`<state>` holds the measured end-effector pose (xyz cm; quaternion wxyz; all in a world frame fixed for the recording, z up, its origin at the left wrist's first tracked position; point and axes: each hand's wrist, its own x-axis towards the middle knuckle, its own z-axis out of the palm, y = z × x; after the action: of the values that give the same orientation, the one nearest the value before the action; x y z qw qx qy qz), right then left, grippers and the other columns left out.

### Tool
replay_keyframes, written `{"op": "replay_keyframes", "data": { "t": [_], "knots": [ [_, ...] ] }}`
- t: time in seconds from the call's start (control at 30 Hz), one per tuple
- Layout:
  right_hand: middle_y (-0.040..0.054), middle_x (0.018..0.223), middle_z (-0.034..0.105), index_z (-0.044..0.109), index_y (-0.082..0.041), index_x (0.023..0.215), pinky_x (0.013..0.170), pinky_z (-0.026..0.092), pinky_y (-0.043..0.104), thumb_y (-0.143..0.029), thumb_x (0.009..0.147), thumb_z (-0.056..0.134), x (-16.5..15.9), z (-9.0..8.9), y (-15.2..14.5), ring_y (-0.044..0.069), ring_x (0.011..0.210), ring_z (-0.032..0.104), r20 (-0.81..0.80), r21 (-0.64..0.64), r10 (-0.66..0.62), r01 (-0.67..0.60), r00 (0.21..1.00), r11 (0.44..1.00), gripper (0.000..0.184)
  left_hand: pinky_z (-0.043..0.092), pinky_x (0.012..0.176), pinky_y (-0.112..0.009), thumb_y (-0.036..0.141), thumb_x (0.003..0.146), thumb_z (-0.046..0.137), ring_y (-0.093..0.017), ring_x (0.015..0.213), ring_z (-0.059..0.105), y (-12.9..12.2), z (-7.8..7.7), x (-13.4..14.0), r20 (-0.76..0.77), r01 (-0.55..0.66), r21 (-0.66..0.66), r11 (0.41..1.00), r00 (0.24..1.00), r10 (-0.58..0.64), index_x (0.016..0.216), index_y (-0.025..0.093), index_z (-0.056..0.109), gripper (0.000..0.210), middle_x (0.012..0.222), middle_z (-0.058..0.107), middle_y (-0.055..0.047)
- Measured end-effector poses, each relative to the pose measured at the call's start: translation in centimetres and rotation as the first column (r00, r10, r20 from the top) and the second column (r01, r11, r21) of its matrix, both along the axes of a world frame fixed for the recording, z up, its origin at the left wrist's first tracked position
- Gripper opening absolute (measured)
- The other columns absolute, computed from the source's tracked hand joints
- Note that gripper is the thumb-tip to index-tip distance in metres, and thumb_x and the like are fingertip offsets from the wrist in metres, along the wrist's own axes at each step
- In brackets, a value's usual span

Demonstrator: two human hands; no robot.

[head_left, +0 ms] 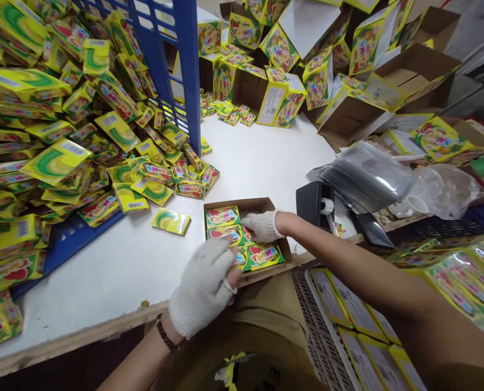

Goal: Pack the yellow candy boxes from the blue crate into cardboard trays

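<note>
An open cardboard box (286,247) lies at the table's front edge, holding several small yellow-green cartons marked "TWHS"-like lettering (265,254). My right hand (262,226), in a white knit glove, reaches into it from the right. Its fingers are closed at a small carton (248,237) in the middle. At the near left corner, my left hand (204,282), also gloved, bends its fingers over the cartons. What its fingertips grip, if anything, is hidden. A single carton (171,221) lies on the table left of the box.
A blue plastic crate (187,70) lies on its side, spilling a large heap of cartons (75,136) at left. Printed open boxes (280,98) pile up at the back. Clear plastic sheets (368,174) and a black dispenser (313,205) sit at right. Packed boxes (360,347) fill a basket below.
</note>
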<state>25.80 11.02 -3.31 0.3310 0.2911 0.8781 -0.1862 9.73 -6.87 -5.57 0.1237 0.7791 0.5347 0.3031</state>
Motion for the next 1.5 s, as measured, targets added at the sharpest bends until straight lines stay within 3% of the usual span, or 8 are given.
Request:
{"op": "replay_keyframes", "data": {
  "t": [0.13,0.37,0.53,0.67,0.9,1.07,1.2,1.5],
  "knots": [
    [0.0156,0.126,0.061,0.059,-0.018,0.125,0.086,0.051,0.038,-0.033,0.080,0.061,0.4,-0.5,-0.5,0.031,0.106,0.064,-0.028,-0.022,-0.025,0.024,0.999,0.999,0.048,0.042,0.104,-0.045,0.021,0.083,0.047,-0.028,0.123,0.052,2.1,-1.6,-6.5,-0.145,-0.268,-0.025,0.963,0.954,0.262,0.114,0.019,0.063,0.035,0.125,0.061,-0.014],
    [0.0144,0.128,0.062,0.061,-0.018,0.124,0.086,0.051,0.036,-0.027,0.079,0.061,0.4,0.0,-1.1,0.031,0.110,0.064,-0.088,-0.002,-0.058,0.058,0.994,0.998,0.046,0.043,0.094,-0.045,0.023,0.079,0.049,-0.032,0.114,0.055,4.1,-3.7,-13.7,-0.536,-0.403,-0.208,0.891,0.809,0.240,0.122,0.021,0.059,0.044,0.131,0.056,-0.013],
    [0.0129,0.119,0.066,0.064,-0.018,0.117,0.079,0.051,0.033,-0.028,0.075,0.067,-0.2,0.8,-1.1,0.029,0.103,0.065,-0.043,-0.052,-0.073,0.071,0.996,0.996,0.044,0.045,0.079,-0.036,0.043,0.074,0.057,-0.028,0.094,0.059,3.2,-4.2,-13.5,-0.247,-0.476,-0.264,0.839,0.874,0.418,0.106,0.021,0.062,0.039,0.106,0.065,-0.010],
    [0.0131,0.112,0.065,0.065,-0.016,0.108,0.078,0.049,0.033,-0.027,0.075,0.069,-0.2,2.2,-1.6,0.026,0.096,0.063,-0.213,0.097,-0.112,0.135,0.971,0.986,0.035,0.045,0.072,-0.032,0.057,0.072,0.058,-0.023,0.083,0.058,1.6,-2.1,-11.6,0.268,-0.481,-0.475,0.737,0.719,0.642,0.108,0.019,0.059,0.052,0.098,0.065,-0.007],
    [0.0054,0.095,0.059,0.061,-0.016,0.108,0.080,0.045,0.030,-0.012,0.083,0.056,-1.1,5.7,-4.8,0.017,0.087,0.054,-0.899,0.046,-0.037,0.179,0.437,0.983,0.025,0.040,0.061,-0.025,0.058,0.087,0.051,-0.013,0.065,0.045,1.0,4.4,-4.3,0.562,-0.033,-0.546,0.837,0.727,0.395,0.092,0.019,0.060,0.040,0.072,0.055,0.001],
    [-0.0002,0.077,0.059,0.058,-0.018,0.096,0.064,0.038,0.025,-0.023,0.085,0.057,2.0,7.1,-3.2,0.014,0.070,0.052,-0.776,-0.001,-0.329,0.521,0.538,0.854,0.012,0.046,0.076,-0.032,0.051,0.095,0.034,-0.019,0.086,0.058,3.1,3.8,-1.7,0.427,-0.141,-0.408,0.902,0.844,0.325,0.103,0.020,0.061,0.042,0.098,0.066,-0.005],
    [-0.0006,0.074,0.060,0.055,-0.021,0.110,0.057,0.032,0.025,-0.033,0.082,0.062,3.8,5.5,-1.4,0.015,0.065,0.052,-0.613,0.150,-0.521,0.735,0.594,0.661,0.030,0.045,0.085,-0.039,0.032,0.093,0.042,-0.024,0.094,0.059,4.7,2.9,0.3,-0.137,-0.102,-0.276,0.956,0.988,0.066,0.090,0.019,0.064,0.025,0.098,0.065,-0.008],
    [0.0110,0.115,0.059,0.061,-0.022,0.110,0.067,0.041,0.029,-0.024,0.094,0.043,0.9,1.7,-1.4,0.021,0.087,0.063,-0.367,0.360,-0.353,0.482,0.861,0.799,0.024,0.049,0.090,-0.043,0.027,0.093,0.045,-0.027,0.100,0.061,5.9,2.5,2.0,-0.469,-0.104,-0.327,0.939,0.880,-0.066,0.094,0.018,0.065,0.021,0.107,0.066,-0.009]
  ]
}}
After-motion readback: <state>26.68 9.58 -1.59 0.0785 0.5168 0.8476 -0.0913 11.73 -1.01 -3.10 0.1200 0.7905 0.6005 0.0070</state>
